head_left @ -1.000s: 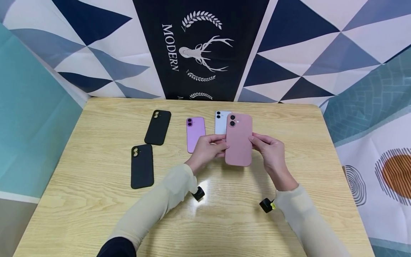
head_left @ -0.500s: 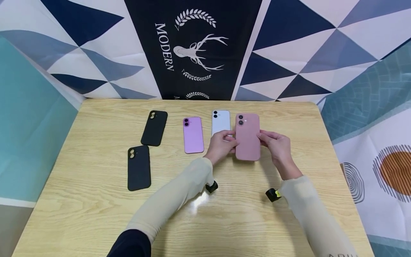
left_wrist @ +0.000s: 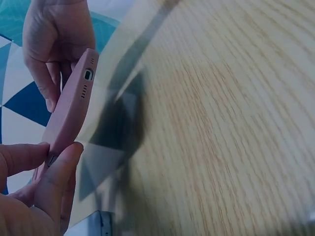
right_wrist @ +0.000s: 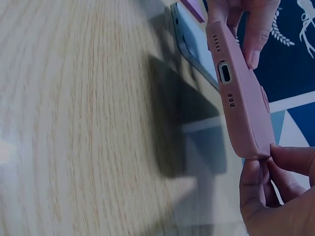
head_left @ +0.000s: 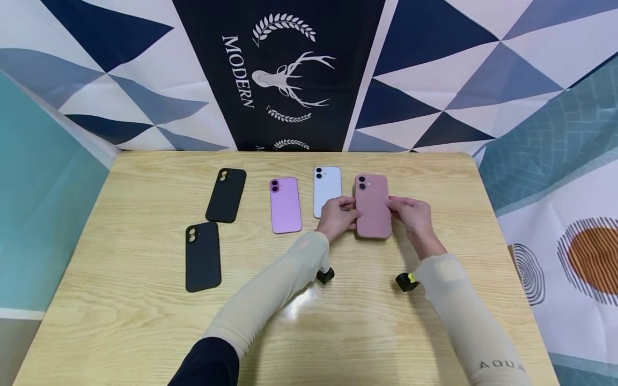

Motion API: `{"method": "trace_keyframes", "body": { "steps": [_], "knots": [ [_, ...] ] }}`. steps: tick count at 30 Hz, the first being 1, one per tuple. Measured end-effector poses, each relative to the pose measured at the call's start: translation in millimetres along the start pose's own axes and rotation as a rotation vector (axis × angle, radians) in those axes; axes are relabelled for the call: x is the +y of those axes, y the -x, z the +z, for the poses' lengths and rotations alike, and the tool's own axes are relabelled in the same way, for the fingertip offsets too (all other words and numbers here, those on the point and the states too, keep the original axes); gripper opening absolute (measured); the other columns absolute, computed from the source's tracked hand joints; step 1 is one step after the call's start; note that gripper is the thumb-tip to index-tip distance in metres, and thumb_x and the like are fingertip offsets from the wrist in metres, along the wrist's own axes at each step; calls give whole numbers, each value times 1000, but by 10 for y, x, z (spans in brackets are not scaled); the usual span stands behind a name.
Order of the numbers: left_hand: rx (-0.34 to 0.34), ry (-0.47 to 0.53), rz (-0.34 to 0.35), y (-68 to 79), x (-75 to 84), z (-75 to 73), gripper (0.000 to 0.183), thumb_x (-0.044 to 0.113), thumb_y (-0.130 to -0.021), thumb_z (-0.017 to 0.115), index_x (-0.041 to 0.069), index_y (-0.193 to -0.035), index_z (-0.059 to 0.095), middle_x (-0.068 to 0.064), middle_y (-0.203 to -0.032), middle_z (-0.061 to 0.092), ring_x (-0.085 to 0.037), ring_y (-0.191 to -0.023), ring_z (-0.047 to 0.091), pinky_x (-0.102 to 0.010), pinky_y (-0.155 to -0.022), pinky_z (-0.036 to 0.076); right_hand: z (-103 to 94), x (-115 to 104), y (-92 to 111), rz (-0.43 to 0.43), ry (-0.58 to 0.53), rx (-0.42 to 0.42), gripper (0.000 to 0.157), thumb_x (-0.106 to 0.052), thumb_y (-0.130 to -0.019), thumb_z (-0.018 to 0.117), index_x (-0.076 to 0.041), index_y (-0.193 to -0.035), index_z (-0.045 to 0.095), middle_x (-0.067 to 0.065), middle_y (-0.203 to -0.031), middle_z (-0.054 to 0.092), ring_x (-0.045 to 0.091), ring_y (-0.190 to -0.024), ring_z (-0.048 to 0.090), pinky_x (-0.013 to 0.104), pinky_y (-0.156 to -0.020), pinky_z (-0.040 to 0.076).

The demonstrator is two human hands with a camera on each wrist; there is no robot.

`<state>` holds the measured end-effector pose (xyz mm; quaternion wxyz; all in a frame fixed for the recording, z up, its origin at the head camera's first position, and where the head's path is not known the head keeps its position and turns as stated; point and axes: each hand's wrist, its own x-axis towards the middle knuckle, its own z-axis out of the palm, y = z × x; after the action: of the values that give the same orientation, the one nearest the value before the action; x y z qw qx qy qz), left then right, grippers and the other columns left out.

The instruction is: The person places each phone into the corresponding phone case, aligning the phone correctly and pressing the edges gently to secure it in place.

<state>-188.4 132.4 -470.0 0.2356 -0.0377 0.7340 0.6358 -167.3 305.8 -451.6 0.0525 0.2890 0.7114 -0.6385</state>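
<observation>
A pink phone case (head_left: 373, 206) with dark camera lenses showing through its cutout is held between both hands, back face up. My left hand (head_left: 338, 217) pinches its left edge with thumb and fingers. On the opposite edge, my right hand (head_left: 412, 214) pinches it the same way. Both wrist views show the case's bottom end with its port opening and speaker holes, and a shadow on the wood below it. Just left of the case lies a white phone (head_left: 327, 185), its lower right corner beside my left hand.
A lilac phone (head_left: 285, 206) lies camera side up left of the white one. Two black phone cases (head_left: 203, 257) with camera cutouts lie farther left on the wooden table (head_left: 120, 300). Behind the table's back edge hangs a patterned cloth (head_left: 289, 80).
Both hands have carried the pink case to the right, off the white phone it overlapped in view, and it looks lower over the table. Phones and black cases stay put.
</observation>
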Motion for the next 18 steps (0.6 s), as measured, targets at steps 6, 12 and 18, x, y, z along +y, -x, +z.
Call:
{"method": "trace_keyframes", "body": {
  "steps": [6, 12, 18],
  "knots": [
    [4, -54, 21, -69, -44, 32, 34, 4, -85, 65, 1, -119, 61, -11, -102, 63, -16, -82, 65, -22, -62, 58, 7, 36, -74, 5, -15, 14, 27, -7, -88, 63, 5, -112, 63, -18, -66, 65, -4, -64, 62, 11, -66, 53],
    [15, -148, 28, -128, -56, 57, 31, 3, -86, 63, 0, -117, 62, -11, -97, 65, -13, -72, 64, -18, -57, 56, 20, 95, -153, 17, 58, 14, 38, -10, -89, 62, 9, -121, 56, -20, -60, 63, -4, -61, 61, 13, -67, 54],
    [8, -176, -27, -185, -58, 70, 30, 3, -87, 63, -1, -116, 62, -11, -99, 65, -16, -75, 67, -19, -60, 57, 21, 138, -210, 45, 130, 9, 37, -15, -90, 61, 4, -122, 58, -21, -63, 61, -4, -65, 60, 16, -73, 54]
  ]
}}
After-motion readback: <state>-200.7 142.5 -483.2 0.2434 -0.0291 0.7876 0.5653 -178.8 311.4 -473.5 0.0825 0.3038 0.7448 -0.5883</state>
